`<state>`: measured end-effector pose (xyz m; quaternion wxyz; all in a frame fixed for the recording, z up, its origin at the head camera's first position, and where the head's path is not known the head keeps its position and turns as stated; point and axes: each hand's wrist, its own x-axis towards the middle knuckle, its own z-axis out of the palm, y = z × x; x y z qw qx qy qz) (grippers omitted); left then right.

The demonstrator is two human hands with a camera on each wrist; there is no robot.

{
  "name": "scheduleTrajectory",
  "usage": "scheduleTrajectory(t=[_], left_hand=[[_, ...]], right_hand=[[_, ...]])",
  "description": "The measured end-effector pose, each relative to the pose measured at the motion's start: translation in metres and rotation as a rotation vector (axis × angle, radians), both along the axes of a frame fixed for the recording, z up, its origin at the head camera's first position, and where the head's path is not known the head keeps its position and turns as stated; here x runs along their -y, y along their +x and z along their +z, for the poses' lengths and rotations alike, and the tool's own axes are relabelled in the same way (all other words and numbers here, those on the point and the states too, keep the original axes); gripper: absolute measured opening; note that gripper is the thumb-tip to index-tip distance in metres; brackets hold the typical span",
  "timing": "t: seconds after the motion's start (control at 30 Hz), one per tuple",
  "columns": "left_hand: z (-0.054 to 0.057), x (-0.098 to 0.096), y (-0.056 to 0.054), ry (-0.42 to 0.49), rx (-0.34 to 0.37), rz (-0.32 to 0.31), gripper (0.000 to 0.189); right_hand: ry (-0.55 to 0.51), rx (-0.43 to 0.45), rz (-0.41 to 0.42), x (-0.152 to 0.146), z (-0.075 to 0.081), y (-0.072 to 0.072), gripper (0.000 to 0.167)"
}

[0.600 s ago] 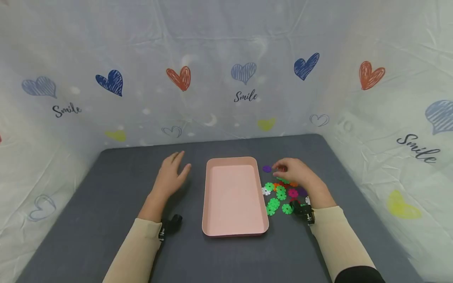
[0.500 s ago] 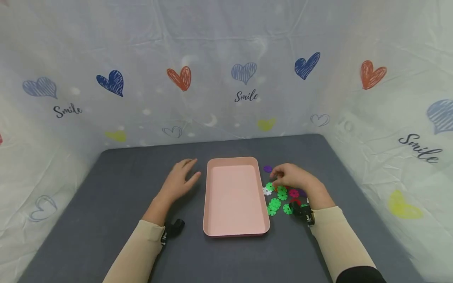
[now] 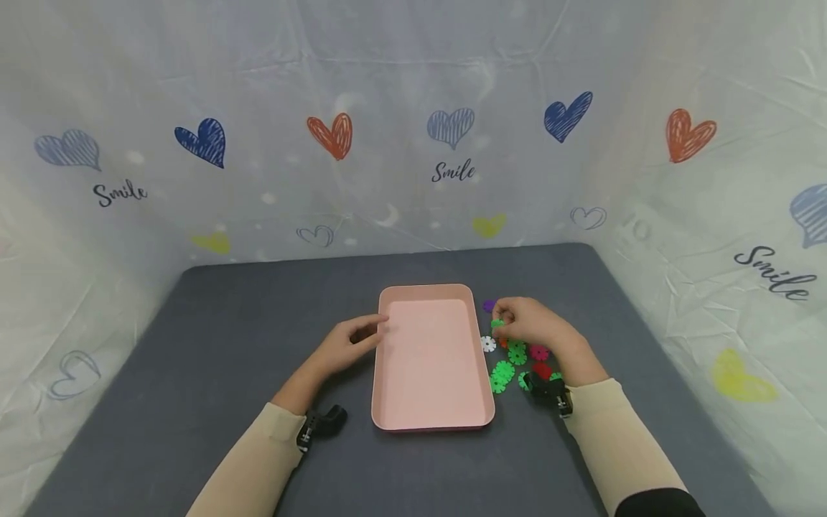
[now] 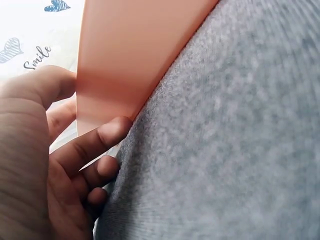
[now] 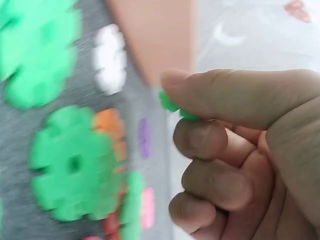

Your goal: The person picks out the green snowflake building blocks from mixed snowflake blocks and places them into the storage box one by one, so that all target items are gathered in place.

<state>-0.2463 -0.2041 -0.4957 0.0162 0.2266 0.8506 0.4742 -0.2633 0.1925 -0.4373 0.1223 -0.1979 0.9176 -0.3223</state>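
Observation:
My left hand (image 3: 342,345) grips the left wall of the pink tray (image 3: 434,359). In the left wrist view, thumb and index finger reach its rim, and another fingertip (image 4: 114,131) lies low against the outside wall, near the cloth. My right hand (image 3: 533,322) pinches a small green notched disc (image 5: 169,101) between thumb and index finger, right of the tray; most of that disc is hidden by the thumb. Below the hand lie more notched discs: a large green one (image 5: 60,175), a white one (image 3: 488,344), and several in orange, red and pink.
A purple disc (image 3: 489,306) lies at the far end of the pile. Green discs (image 3: 500,377) lie beside the tray's right wall. The dark grey table (image 3: 258,309) is backed by a white curtain (image 3: 388,86) with printed hearts.
My left hand has moved right and nearer, from beside the tray onto its left wall. My right hand has lowered over the discs and picked up a green one.

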Motion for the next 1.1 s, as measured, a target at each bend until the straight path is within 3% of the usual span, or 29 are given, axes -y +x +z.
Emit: scheduleTrajectory(t=[0.13,0.23,0.4,0.6,0.83,1.0,1.1], left_hand=[[0.000,-0.001,-0.001,0.010,-0.003,-0.002,0.038],[-0.002,-0.003,-0.002,0.029,-0.009,-0.019,0.035],[-0.004,-0.006,-0.003,0.067,-0.016,-0.016,0.031],[0.004,-0.010,-0.001,0.086,-0.011,0.004,0.030],[-0.005,-0.007,-0.003,0.075,-0.016,0.012,0.030],[-0.004,-0.005,-0.003,0.074,-0.029,0.015,0.029],[-0.003,-0.003,-0.003,0.076,-0.036,0.018,0.029]], right_hand=[[-0.098,0.001,-0.058,0.006,0.017,0.009,0.025],[-0.215,0.041,-0.055,0.013,0.030,0.018,0.033],[-0.423,0.116,-0.003,0.029,0.042,0.030,0.038],[-0.567,0.208,0.095,0.051,0.042,0.041,0.046],[-0.533,0.232,0.175,0.084,0.031,0.058,0.048],[-0.467,0.190,0.177,0.109,0.019,0.071,0.040],[-0.385,0.119,0.201,0.123,0.011,0.080,0.034]])
